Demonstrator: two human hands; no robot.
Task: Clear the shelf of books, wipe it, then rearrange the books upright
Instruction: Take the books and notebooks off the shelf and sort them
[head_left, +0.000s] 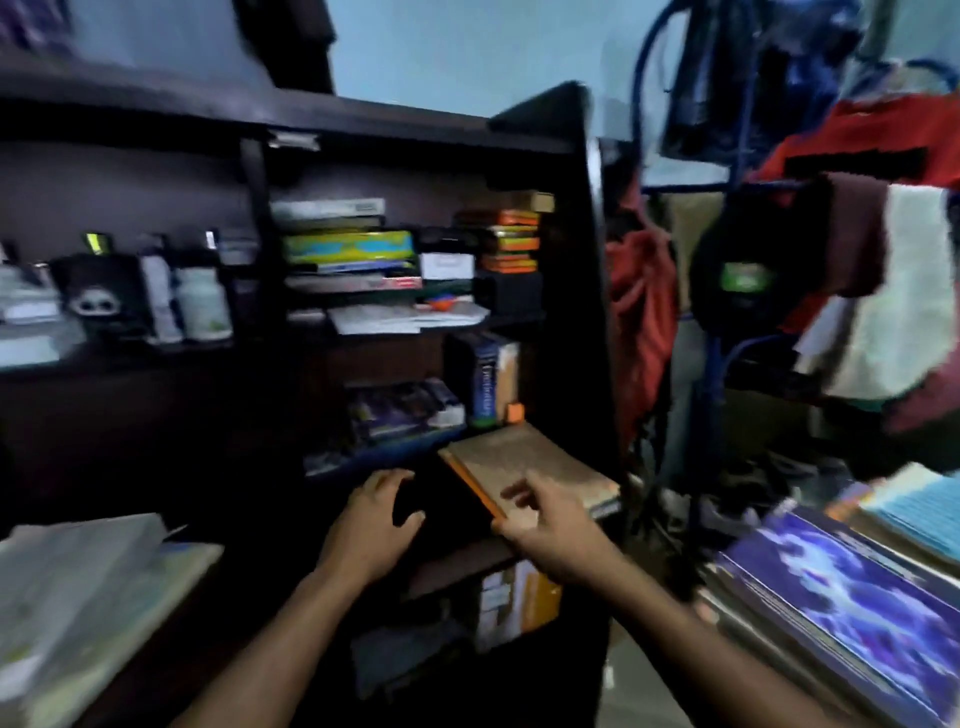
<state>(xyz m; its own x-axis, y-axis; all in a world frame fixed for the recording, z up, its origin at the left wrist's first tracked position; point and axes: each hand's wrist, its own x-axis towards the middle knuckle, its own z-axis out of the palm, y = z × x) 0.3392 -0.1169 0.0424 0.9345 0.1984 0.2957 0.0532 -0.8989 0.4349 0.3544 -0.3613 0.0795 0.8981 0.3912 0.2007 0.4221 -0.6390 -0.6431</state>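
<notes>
Our right hand (545, 525) grips a brown book (524, 462) at the shelf (566, 260), our left hand (376, 519) hovers spread beside it, with book stacks (841, 613) and hanging clothes (883, 291) close on the right.

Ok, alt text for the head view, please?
The right hand grips a brown book with an orange spine, lying flat at a dark bookshelf; the left hand hovers beside it, fingers curled, holding nothing. Motion blur softens everything.

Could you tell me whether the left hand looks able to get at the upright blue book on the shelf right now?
Probably yes: the left hand is empty, and nothing stands between it and the blue book; the right hand holds the brown book off to the side.
</notes>
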